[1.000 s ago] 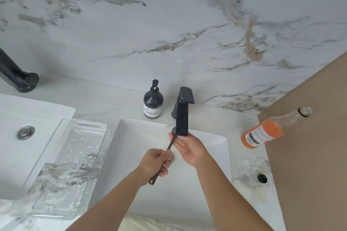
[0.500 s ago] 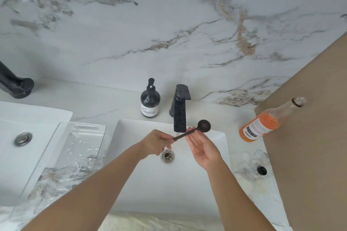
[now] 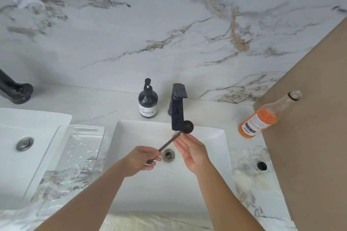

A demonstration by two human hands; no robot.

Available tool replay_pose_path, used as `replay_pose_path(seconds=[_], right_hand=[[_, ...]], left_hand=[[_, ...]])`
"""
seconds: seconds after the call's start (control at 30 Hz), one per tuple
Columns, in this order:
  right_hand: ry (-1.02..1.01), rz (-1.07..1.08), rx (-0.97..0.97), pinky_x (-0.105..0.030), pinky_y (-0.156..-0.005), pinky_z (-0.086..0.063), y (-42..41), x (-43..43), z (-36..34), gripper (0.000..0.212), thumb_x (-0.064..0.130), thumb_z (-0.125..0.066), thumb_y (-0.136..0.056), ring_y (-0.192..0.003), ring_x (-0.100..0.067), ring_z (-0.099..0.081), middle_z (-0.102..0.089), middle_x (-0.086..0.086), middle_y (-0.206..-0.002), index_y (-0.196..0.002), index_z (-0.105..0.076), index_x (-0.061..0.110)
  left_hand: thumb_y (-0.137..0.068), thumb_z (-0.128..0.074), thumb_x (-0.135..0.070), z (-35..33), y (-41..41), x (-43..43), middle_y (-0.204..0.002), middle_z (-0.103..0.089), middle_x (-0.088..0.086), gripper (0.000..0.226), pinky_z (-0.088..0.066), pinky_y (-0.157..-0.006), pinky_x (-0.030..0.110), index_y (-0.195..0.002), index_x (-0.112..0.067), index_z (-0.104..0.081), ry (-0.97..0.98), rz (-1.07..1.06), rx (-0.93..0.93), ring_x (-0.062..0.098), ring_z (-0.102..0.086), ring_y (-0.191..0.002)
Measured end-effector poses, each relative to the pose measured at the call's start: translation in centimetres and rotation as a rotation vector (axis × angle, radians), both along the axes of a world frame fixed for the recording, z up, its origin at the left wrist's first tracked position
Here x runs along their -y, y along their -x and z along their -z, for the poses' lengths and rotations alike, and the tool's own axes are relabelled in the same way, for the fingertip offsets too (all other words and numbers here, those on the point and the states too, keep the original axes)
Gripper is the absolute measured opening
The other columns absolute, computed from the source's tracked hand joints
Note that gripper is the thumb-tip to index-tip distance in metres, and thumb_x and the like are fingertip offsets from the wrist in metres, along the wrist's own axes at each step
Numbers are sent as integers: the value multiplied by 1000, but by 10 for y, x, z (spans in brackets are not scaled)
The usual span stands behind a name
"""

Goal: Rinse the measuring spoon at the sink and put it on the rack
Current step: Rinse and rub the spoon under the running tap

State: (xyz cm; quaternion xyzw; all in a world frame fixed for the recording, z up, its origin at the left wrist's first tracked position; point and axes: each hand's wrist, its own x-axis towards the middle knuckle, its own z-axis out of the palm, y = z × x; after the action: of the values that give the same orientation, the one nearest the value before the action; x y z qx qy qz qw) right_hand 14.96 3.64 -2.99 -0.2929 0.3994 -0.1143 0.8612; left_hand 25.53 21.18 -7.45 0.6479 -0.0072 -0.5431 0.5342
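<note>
A dark measuring spoon (image 3: pixel 188 127) with a long thin handle is held over the white sink (image 3: pixel 212 189). My left hand (image 3: pixel 141 158) grips the handle's end. The round bowl sits just right of the black faucet's spout (image 3: pixel 177 112), partly behind it. My right hand (image 3: pixel 190 151) is open beside the handle, palm turned up, fingertips touching the handle below the bowl. The sink drain (image 3: pixel 168 155) lies below the handle. A clear glass tray (image 3: pixel 75 157), wet with droplets, lies on the counter left of the sink.
A black soap pump bottle (image 3: pixel 148 100) stands left of the faucet. A glass bottle of orange liquid (image 3: pixel 262 118) leans at the right by a tan panel (image 3: pixel 315 137). A second sink (image 3: pixel 16 155) and a second black faucet (image 3: pixel 14 90) are at the far left.
The spoon's bowl went from under the spout out to the right, then back close to the spout. My left hand dropped lower on the handle. My right hand stays open beside it.
</note>
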Motion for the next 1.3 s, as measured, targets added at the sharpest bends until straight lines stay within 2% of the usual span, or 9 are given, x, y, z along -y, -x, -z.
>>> replay_pose_path(seconds=[0.17,0.27,0.37,0.53,0.7,0.9,1.03,1.2,1.3], right_hand=[[57,-17,37,-38,-92,-56,10,12,-12,44,-2,-72,-84,-108,-35,-71,-73,-22,-114,-126,-63,5],[161,-84,37,-38,-89,-57,15,26,-28,36,0,-71,-85,-108,-36,-70,-74,-17,-107,-121,-65,4],[214,-67,43,-41,-88,-59,24,44,-40,21,2,-69,-87,-109,-40,-69,-75,-19,-105,-108,-67,5],[150,20,57,-36,-82,-60,51,69,-47,24,16,-63,-94,-106,-36,-71,-73,-23,-111,-111,-64,0],[63,123,42,-37,-85,-61,73,84,-41,35,23,-66,-92,-108,-38,-70,-72,-26,-114,-109,-65,-8],[-18,138,19,-37,-74,-64,64,72,-23,27,14,-68,-90,-101,-39,-73,-73,-28,-108,-109,-63,-4],[-41,93,7,-34,-68,-63,34,48,-9,24,8,-66,-92,-86,-33,-76,-75,-22,-86,-115,-60,2],[-2,-60,-85,-35,-72,-64,2,32,1,30,14,-70,-90,-90,-35,-75,-72,-25,-98,-112,-63,-6],[33,-127,-121,-37,-75,-63,-5,34,3,24,21,-70,-90,-88,-36,-74,-73,-18,-96,-96,-72,-1]], left_hand=[[-89,-70,-11,9,8,23,-86,-70,8,11,-61,-71,27,-80,-13,-77,42,-156,-135,21,-65,-77],[-89,-66,3,7,5,43,-95,-60,18,9,-62,-78,33,-97,1,-69,152,-357,-291,27,-63,-88],[-94,-54,7,-4,-2,66,-92,-58,20,13,-64,-67,34,-105,5,-60,225,-453,-343,28,-62,-85],[-97,-46,7,-21,-6,90,-93,-68,23,17,-56,-83,39,-107,8,-59,313,-485,-460,31,-68,-90],[-95,-48,8,-30,-5,103,-83,-75,26,18,-64,-67,34,-107,14,-60,330,-457,-499,33,-74,-81],[-96,-57,-1,-23,-7,69,-89,-74,19,19,-60,-55,20,-109,8,-67,126,-335,-217,18,-76,-64],[-88,-66,6,-16,-15,21,-97,-73,19,17,-62,-67,23,-104,6,-70,165,-350,-152,24,-76,-77],[-83,-68,11,-19,-23,-16,-78,-66,16,13,-61,-60,23,-90,0,-73,18,-227,116,20,-68,-57],[-92,-65,-4,-23,-30,-28,-68,-57,6,9,-52,-49,22,-97,-1,-71,-2,-163,81,15,-60,-50]])
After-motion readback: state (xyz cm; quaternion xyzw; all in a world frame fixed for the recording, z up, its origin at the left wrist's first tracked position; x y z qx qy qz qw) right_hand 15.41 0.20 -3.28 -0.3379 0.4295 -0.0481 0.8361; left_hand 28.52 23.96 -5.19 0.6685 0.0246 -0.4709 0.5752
